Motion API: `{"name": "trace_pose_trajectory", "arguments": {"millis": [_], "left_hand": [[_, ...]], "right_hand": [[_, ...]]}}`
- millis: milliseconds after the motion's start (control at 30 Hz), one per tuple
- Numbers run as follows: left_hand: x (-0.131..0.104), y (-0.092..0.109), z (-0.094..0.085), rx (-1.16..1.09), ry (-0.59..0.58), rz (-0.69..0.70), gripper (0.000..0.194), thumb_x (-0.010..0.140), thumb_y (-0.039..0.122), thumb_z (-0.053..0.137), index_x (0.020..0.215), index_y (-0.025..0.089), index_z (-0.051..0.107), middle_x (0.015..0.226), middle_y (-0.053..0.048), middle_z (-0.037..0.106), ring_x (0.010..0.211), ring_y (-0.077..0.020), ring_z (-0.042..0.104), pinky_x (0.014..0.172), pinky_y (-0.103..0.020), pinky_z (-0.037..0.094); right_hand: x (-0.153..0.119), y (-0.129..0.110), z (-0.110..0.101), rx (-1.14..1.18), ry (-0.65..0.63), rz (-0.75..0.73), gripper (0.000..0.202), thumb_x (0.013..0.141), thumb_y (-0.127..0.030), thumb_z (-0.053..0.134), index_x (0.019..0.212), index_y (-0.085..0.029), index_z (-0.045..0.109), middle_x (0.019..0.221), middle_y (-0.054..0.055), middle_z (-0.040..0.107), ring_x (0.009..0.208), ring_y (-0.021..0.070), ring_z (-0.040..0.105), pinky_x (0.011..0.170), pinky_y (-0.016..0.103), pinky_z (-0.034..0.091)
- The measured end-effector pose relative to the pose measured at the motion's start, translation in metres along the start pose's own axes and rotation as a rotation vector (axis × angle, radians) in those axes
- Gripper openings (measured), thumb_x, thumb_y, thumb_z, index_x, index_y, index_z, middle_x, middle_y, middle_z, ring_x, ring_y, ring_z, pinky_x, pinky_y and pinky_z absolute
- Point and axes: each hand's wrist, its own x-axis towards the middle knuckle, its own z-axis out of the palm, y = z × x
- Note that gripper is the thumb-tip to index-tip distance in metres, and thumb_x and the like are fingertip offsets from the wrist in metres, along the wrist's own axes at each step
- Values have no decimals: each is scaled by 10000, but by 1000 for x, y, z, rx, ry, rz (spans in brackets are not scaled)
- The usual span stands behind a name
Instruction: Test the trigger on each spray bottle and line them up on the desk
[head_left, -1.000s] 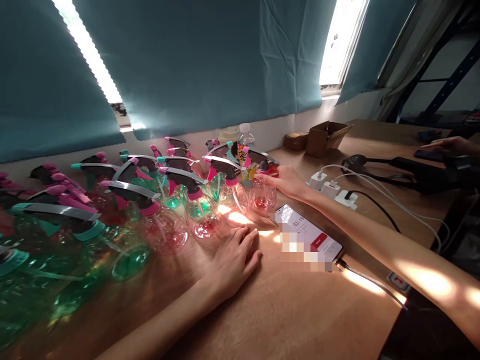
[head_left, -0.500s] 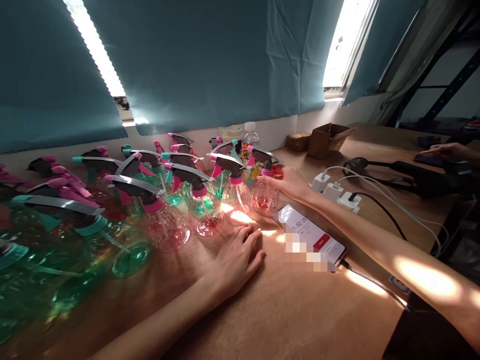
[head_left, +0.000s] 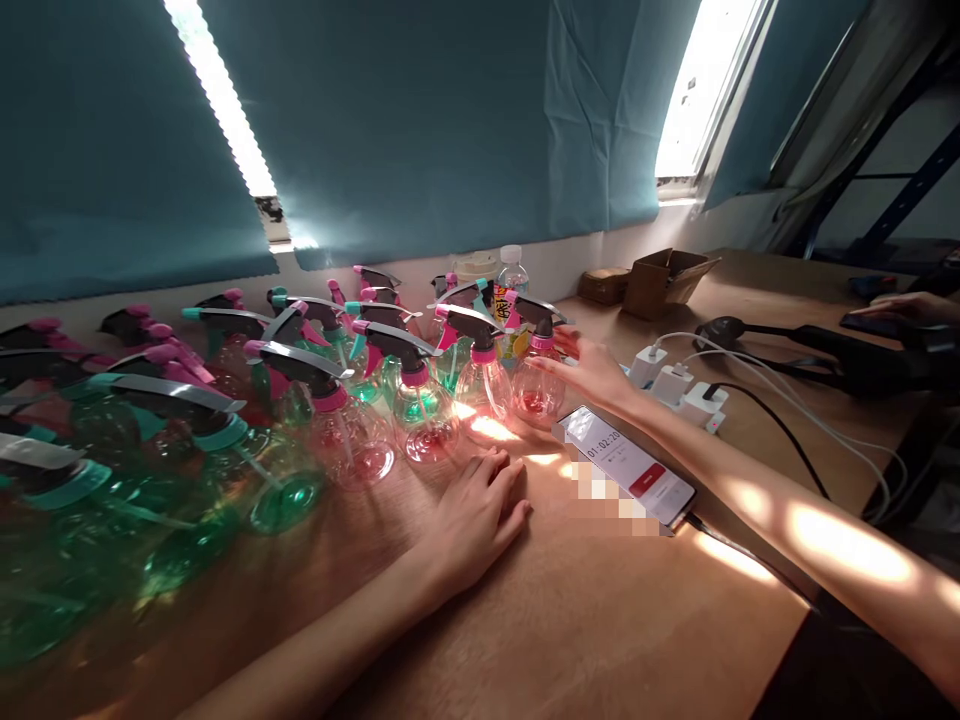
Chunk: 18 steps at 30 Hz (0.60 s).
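My left hand [head_left: 484, 515] rests palm down on the wooden table, fingers loosely stretched and holding nothing. At the right end of a group of spray bottles, my right hand [head_left: 592, 370] is beside a clear pink spray bottle [head_left: 538, 390], its fingers apart near the bottle's neck; whether they still touch it is hard to tell. Next to that bottle stands another pink spray bottle [head_left: 484, 385]. Several more, with pink or teal parts and grey-black trigger heads, fill the left side, including a green spray bottle [head_left: 281, 490]. A phone [head_left: 630, 465] showing a timer lies between my forearms.
White charger plugs [head_left: 671, 385] with cables sit right of my right hand. Behind are an open cardboard box [head_left: 664, 285] and a capped clear bottle [head_left: 512, 270]. At far right, another person's hand [head_left: 911, 308] is near a black device [head_left: 817, 355].
My right hand's fingers have loosened and spread away from the pink bottle's neck. My left hand stays flat on the table. The view has shifted slightly left.
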Motion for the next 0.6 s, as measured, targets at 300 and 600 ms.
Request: {"name": "trace_pose_trajectory", "arguments": {"millis": [300,600], "left_hand": [[-38,-2,-19,34,-7,-4,377,921,242,589,1278,128,560,1321,-177,567,1241,-329,514,1024,-486,444],[-149,-11,-61,84,122,-113,206,917,140,530,1097,188,619,1210,-89,647,1151,-275,570,1105,-544,302]], "right_hand": [[-87,-40,-5,-109,40,100,662,799,-528,678,1324,-173,487,1385,184,547,1272,343,532,1046,532,437],[-144,-136,105,141,-635,-448,239,921,-205,550,1153,-207,608,1131,82,705,1054,199,669,928,345,545]]}}
